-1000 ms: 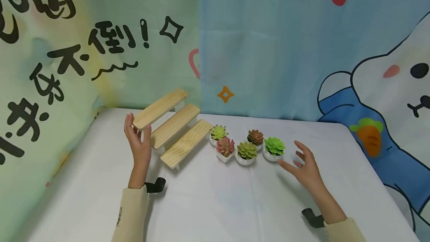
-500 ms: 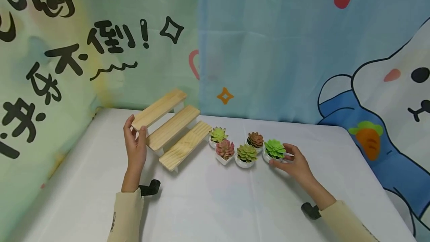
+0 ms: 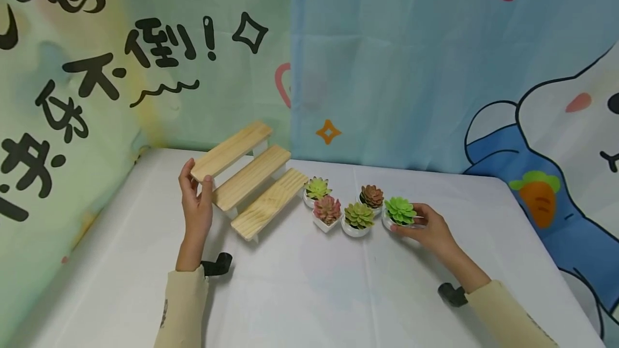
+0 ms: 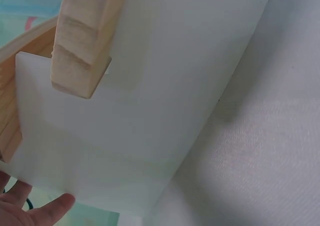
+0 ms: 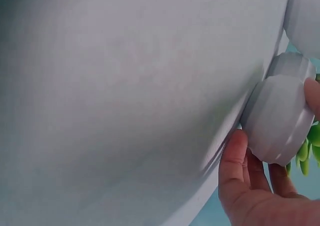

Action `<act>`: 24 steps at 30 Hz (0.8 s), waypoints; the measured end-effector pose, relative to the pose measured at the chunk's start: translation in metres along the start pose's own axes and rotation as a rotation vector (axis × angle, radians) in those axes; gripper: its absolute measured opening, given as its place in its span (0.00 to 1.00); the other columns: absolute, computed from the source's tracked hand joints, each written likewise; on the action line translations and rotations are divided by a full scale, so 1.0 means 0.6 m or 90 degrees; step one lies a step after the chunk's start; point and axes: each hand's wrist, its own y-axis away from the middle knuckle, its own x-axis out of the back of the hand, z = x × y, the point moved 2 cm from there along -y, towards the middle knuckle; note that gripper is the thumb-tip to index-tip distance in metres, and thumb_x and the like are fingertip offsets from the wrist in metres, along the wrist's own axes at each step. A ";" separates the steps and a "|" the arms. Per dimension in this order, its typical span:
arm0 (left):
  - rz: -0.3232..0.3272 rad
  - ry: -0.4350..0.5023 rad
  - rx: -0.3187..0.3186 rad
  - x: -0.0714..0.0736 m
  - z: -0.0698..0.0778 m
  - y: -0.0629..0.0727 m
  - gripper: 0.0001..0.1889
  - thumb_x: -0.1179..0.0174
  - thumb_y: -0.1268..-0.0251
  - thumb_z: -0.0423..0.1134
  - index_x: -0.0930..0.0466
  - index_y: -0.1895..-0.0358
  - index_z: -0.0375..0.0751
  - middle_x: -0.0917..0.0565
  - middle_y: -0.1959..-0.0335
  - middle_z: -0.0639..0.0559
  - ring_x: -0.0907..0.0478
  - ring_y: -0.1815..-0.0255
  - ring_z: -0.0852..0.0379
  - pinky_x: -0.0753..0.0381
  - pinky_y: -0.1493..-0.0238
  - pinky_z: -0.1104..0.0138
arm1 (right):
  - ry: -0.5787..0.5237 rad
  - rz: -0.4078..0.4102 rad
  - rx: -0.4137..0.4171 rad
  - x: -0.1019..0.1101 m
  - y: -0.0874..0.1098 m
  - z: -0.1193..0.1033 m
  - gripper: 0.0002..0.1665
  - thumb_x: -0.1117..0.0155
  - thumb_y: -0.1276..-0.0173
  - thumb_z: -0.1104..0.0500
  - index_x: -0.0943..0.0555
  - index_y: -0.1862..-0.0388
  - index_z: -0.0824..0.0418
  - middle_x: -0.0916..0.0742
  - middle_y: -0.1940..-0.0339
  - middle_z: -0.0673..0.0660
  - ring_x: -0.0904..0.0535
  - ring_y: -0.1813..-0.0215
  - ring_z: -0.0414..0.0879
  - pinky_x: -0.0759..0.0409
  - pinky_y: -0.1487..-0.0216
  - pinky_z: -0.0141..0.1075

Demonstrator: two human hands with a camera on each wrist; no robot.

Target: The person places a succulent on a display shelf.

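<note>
A three-tier wooden display shelf stands at an angle on the left of the table. My left hand holds its left end, near the top plank. In the left wrist view, the thumb lies against the white side panel, with fingers at its back edge. On the right, my right hand grips a bright green potted succulent. Thumb and fingers wrap the white round pot, which sits at the cloth in the right wrist view.
Other potted succulents cluster between shelf and right hand: a yellow-green one, a pink one, an olive one and a brown one. White cloth covers the table. Printed curtains rise along its back and left.
My right hand has moved left to the bright green succulent and closed round its pot. The left hand stays at the shelf's end, its thumb slightly shifted. The head view has shifted a little.
</note>
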 end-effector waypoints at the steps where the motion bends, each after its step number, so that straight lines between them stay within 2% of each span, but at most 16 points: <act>1: -0.001 0.000 0.001 0.000 0.000 0.000 0.28 0.54 0.25 0.35 0.50 0.26 0.37 0.38 0.30 0.41 0.36 0.34 0.49 0.33 0.44 0.69 | -0.004 -0.002 -0.003 0.001 0.001 0.000 0.51 0.28 0.39 0.48 0.42 0.29 0.73 0.34 0.32 0.74 0.35 0.35 0.67 0.29 0.42 0.55; 6: -0.005 -0.003 0.002 0.001 -0.002 0.000 0.29 0.54 0.25 0.34 0.51 0.25 0.37 0.39 0.30 0.40 0.37 0.33 0.47 0.34 0.42 0.66 | -0.011 -0.003 -0.013 0.005 0.008 0.004 0.51 0.28 0.39 0.49 0.42 0.29 0.73 0.34 0.31 0.73 0.35 0.36 0.65 0.29 0.43 0.53; 13: -0.008 -0.002 0.015 0.005 0.001 -0.001 0.31 0.55 0.24 0.36 0.57 0.24 0.40 0.39 0.31 0.37 0.37 0.34 0.49 0.32 0.42 0.56 | -0.001 -0.012 -0.004 0.011 0.021 0.000 0.52 0.28 0.38 0.48 0.43 0.27 0.73 0.35 0.30 0.74 0.35 0.35 0.66 0.27 0.43 0.52; 17: -0.008 -0.013 0.006 0.007 0.005 -0.003 0.31 0.55 0.24 0.36 0.58 0.24 0.41 0.39 0.32 0.36 0.37 0.34 0.47 0.33 0.42 0.50 | 0.005 -0.006 0.008 0.019 0.028 -0.012 0.52 0.28 0.38 0.48 0.43 0.27 0.72 0.35 0.30 0.74 0.34 0.35 0.66 0.26 0.45 0.51; 20: -0.008 -0.012 0.002 0.006 0.006 -0.004 0.32 0.55 0.24 0.36 0.59 0.24 0.40 0.39 0.32 0.35 0.37 0.34 0.47 0.33 0.42 0.50 | 0.006 0.001 0.019 0.026 0.033 -0.020 0.51 0.28 0.38 0.48 0.42 0.28 0.71 0.34 0.31 0.73 0.32 0.37 0.65 0.24 0.48 0.45; 24: -0.015 0.000 0.016 0.000 0.004 -0.001 0.32 0.55 0.23 0.36 0.60 0.24 0.40 0.38 0.33 0.35 0.37 0.34 0.49 0.32 0.42 0.55 | 0.009 0.006 0.027 0.033 0.044 -0.030 0.50 0.28 0.39 0.49 0.41 0.28 0.71 0.31 0.32 0.71 0.30 0.39 0.62 0.25 0.55 0.32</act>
